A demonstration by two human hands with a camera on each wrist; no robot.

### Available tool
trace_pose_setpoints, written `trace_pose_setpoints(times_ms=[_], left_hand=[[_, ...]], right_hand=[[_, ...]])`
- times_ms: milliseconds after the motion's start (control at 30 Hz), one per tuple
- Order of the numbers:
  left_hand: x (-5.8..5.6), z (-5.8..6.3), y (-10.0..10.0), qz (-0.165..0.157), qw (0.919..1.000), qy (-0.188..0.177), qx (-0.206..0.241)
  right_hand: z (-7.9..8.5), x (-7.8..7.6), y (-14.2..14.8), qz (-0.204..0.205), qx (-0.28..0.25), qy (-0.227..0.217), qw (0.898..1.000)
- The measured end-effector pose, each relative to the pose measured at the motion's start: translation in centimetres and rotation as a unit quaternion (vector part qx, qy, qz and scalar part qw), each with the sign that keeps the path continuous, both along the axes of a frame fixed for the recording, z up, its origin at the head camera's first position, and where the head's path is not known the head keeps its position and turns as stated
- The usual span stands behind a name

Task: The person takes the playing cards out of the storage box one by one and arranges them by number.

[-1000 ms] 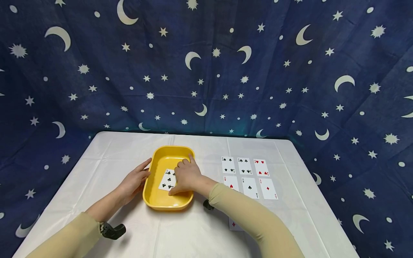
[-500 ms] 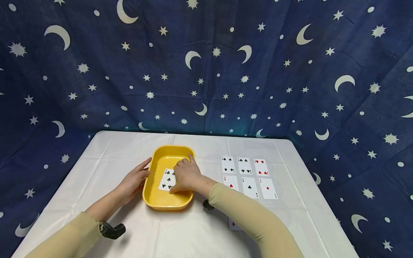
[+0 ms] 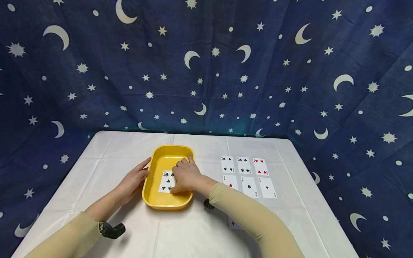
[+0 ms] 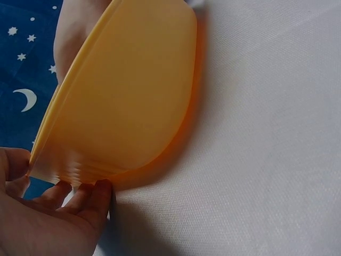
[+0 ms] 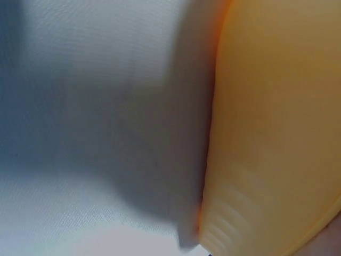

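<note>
A deep yellow tray (image 3: 167, 207) with rounded corners stands on the white-covered table. My left hand (image 3: 133, 183) lies along its left side. In the left wrist view, fingertips (image 4: 98, 194) touch the outer wall and another sits at the rim. A playing card (image 3: 166, 182) with black club pips is inside the tray, face up. My right hand (image 3: 186, 175) reaches over the tray's right wall and grips the card's right side, the thumb at its lower corner. The hand hides that part of the card. The right wrist view shows mostly the tray's outer wall (image 5: 277, 133).
Two rows of face-up cards lie to the right: fours such as the four of hearts (image 3: 260, 166) behind, aces such as the ace of diamonds (image 3: 267, 187) in front. Another red card (image 3: 233, 223) is partly hidden by the right sleeve (image 3: 255, 218). A starry curtain (image 3: 206, 71) hangs behind.
The card in the tray has turned from slanted to nearly upright in the head view and slid slightly nearer to me. Both hands and the tray stay almost where they were.
</note>
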State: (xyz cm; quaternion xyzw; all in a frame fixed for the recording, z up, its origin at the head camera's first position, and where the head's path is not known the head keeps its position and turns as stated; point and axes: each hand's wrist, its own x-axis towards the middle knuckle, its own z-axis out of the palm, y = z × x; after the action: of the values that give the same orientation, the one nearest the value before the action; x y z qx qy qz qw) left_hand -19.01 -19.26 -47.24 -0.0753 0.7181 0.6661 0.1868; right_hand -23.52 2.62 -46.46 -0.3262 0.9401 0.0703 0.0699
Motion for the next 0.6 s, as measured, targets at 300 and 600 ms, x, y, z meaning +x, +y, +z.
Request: trace_pose_setpoints(times_ms=[300,600], left_hand=[[-0.14,0.06,0.08,0.004,0.9999,-0.011,-0.008],[-0.15,0.03,-0.01,0.004,0.9999,-0.01,-0.01]], right_hand=[[0.15,0.02,0.28,0.021,0.028,-0.01,0.999],[0.18,-0.14,0.59,0.02,-0.02,-0.014,0.999]])
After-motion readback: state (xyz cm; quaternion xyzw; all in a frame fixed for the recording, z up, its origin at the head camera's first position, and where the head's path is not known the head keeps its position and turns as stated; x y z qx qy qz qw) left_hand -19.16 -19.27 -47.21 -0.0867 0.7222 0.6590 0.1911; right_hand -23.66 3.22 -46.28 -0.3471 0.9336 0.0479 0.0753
